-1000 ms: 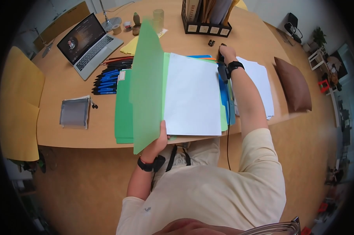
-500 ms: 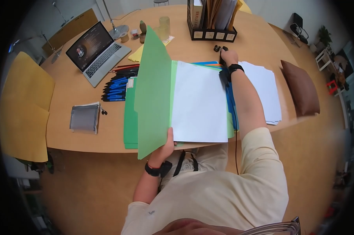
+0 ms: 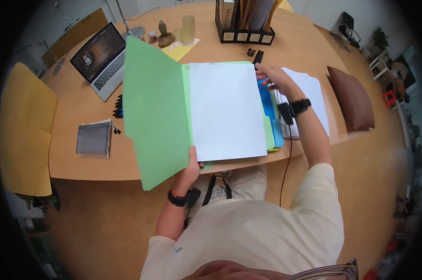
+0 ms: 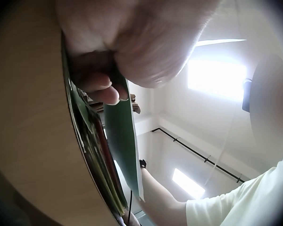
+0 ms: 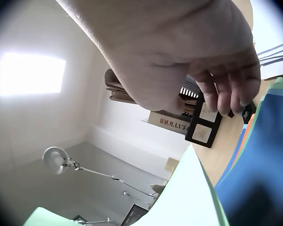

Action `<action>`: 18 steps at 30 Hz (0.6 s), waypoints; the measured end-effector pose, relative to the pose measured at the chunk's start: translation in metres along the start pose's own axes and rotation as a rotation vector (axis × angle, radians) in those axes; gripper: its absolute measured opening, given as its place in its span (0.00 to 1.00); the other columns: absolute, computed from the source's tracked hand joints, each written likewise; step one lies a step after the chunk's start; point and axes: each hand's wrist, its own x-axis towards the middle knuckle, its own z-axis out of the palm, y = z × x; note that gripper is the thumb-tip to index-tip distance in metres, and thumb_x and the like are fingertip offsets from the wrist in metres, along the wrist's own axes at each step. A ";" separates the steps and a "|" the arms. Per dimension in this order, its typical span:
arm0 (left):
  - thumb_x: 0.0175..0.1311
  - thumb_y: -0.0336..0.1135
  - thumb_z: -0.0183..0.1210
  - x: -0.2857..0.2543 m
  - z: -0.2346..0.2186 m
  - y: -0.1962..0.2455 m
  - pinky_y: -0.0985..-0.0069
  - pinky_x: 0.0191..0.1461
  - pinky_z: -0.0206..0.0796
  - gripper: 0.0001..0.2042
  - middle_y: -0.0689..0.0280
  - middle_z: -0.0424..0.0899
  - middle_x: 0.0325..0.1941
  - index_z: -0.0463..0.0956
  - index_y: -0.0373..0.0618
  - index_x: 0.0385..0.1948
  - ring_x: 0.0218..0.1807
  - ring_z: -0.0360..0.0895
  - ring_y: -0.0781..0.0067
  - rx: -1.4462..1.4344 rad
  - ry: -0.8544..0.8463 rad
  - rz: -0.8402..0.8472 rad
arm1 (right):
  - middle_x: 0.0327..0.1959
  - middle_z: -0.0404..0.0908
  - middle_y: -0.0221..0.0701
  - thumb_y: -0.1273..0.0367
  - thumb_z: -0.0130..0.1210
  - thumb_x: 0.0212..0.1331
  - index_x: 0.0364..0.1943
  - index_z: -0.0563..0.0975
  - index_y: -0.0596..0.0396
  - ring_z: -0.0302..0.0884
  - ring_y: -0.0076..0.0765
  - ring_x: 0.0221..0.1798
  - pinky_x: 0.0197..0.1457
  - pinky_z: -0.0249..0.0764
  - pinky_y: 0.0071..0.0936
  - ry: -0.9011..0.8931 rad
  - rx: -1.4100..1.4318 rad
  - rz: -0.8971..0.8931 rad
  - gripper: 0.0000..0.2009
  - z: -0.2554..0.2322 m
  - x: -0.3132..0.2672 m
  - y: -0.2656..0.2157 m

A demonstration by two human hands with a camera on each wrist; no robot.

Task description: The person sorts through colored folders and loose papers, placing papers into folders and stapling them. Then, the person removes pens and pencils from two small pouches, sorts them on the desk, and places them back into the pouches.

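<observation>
A light green folder (image 3: 157, 121) stands spread in the head view, its cover tilted out to the left. White paper (image 3: 227, 112) lies on its right side. At the bottom of the fold my left hand (image 3: 189, 169) grips the folder, thumb on top and fingers beneath; the left wrist view shows the fingertips (image 4: 106, 92) curled at its edge. My right hand (image 3: 277, 80) hovers by the folder's upper right corner with loosely bent fingers, holding nothing. Beyond its fingertips an elongated black object (image 3: 258, 57) lies on the table. Blue folders (image 3: 277, 133) stick out underneath on the right.
Loose white sheets (image 3: 309, 102) lie right of the folders, then a brown cushion (image 3: 353, 100). A black file organizer (image 3: 246, 36) stands at the back. Leftward are a laptop (image 3: 101, 65), pens (image 3: 118, 109) partly behind the cover, and a zip pouch (image 3: 94, 138).
The folder's cover has swung further left, now hiding the dark green folders and most pens. My right hand has let go of the black object and drawn back toward me.
</observation>
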 end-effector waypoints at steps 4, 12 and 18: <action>0.87 0.36 0.46 0.001 0.000 0.003 0.73 0.30 0.67 0.16 0.69 0.76 0.24 0.73 0.38 0.34 0.25 0.73 0.77 -0.037 -0.030 -0.009 | 0.40 0.86 0.27 0.52 0.66 0.69 0.46 0.86 0.56 0.80 0.24 0.41 0.44 0.74 0.26 -0.219 0.022 -0.024 0.20 0.011 -0.043 0.034; 0.85 0.39 0.50 0.004 0.000 -0.010 0.71 0.31 0.71 0.16 0.67 0.78 0.25 0.77 0.37 0.37 0.25 0.76 0.76 0.099 -0.060 0.051 | 0.41 0.89 0.32 0.55 0.67 0.69 0.47 0.86 0.63 0.84 0.28 0.39 0.43 0.78 0.27 -0.067 0.138 -0.029 0.21 0.029 -0.067 0.061; 0.85 0.38 0.50 0.002 0.004 -0.007 0.68 0.31 0.74 0.15 0.65 0.80 0.26 0.78 0.35 0.39 0.25 0.80 0.74 0.193 -0.042 0.107 | 0.41 0.90 0.35 0.55 0.66 0.69 0.48 0.86 0.65 0.85 0.30 0.39 0.45 0.80 0.28 -0.038 0.120 -0.039 0.22 0.030 -0.065 0.066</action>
